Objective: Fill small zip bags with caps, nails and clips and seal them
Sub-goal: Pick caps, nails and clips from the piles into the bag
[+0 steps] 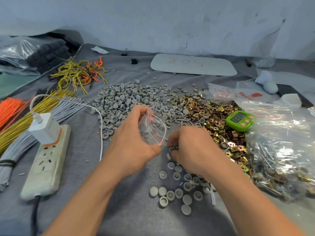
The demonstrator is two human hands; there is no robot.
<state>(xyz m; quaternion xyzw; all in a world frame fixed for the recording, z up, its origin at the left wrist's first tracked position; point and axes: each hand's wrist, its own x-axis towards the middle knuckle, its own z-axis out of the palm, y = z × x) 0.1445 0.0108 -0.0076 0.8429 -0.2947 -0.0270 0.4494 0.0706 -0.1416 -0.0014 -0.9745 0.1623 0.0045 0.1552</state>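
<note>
Cloth of grey felt (pixel 133 210) lies bare only toward the near edge, between the forearms. Heaped grey round plastic caps (pixel 122 97) and brass-coloured metal clips (pixel 209 113) crowd behind. Left hand (pixel 131 133) grips a small clear zip bag (pixel 153 132), its mouth open; right hand (pixel 189 145), just beside, pinches loose caps.

Grey caps (pixel 129 97) lie beside brass-gold clips (pixel 213 114) on grey cloth (pixel 81 133). The timer (pixel 239 120) is green with pink buttons; wire bundles (pixel 17 116) are orange, yellow-striped and grey; the zip bag (pixel 153 130) is clear with a red line.
</note>
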